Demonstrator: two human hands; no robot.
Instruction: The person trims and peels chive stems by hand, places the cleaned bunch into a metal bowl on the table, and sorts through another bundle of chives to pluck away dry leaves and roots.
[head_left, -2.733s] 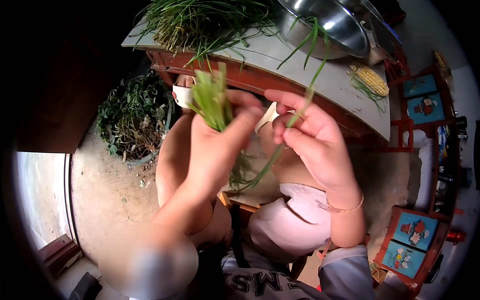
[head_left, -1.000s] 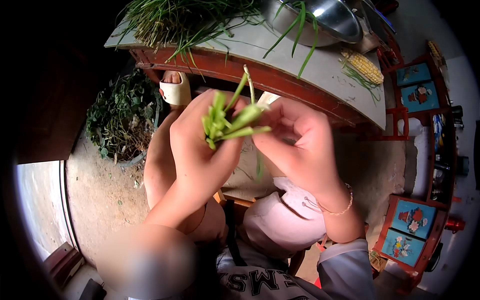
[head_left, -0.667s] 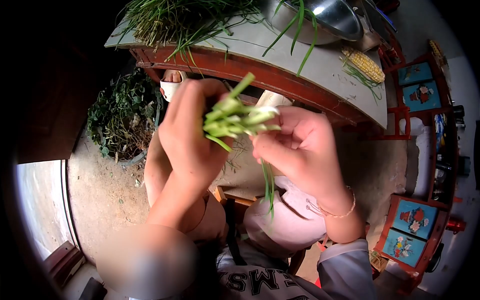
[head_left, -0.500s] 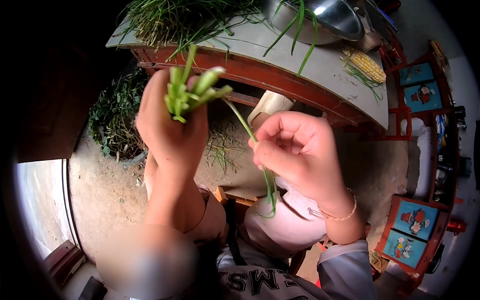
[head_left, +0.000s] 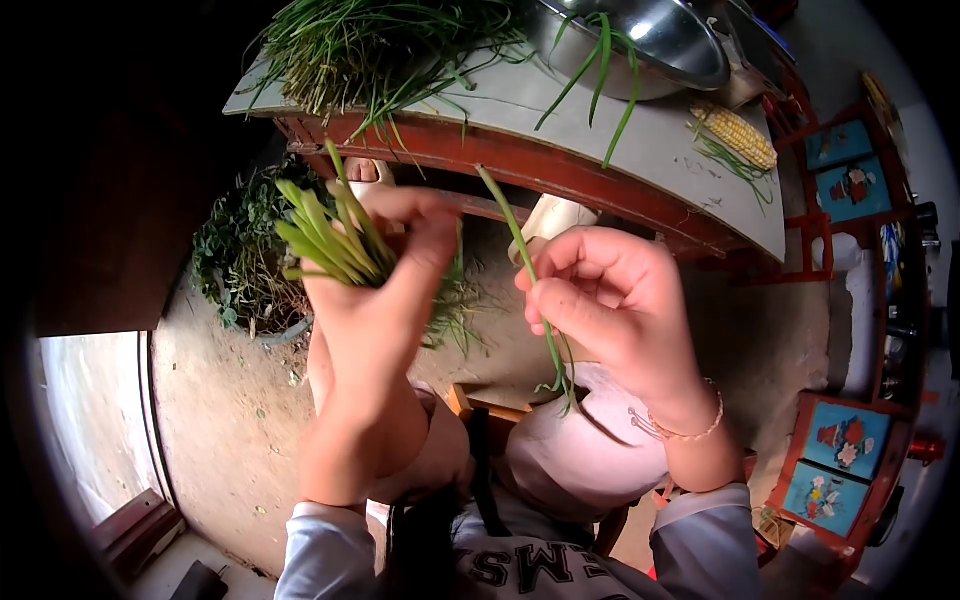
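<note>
Two at once now: clasping a thick bunch of bright-green stalks (head_left: pixel 330 240) in the left hand (head_left: pixel 365 310), left of centre, and pinching one slender green stalk (head_left: pixel 508 216) in the right hand (head_left: pixel 615 305), mid-frame.

Pale-topped desk (head_left: pixel 660 150) with red sides standing across upper middle; dull, speckled floor (head_left: pixel 230 420) stretching below; red cabinet (head_left: pixel 835 470) lining right side, showing blue flower-painted panels (head_left: pixel 872 443); bright pale patch (head_left: pixel 95 400) glowing at left; deep shadow filling upper-left corner.
</note>
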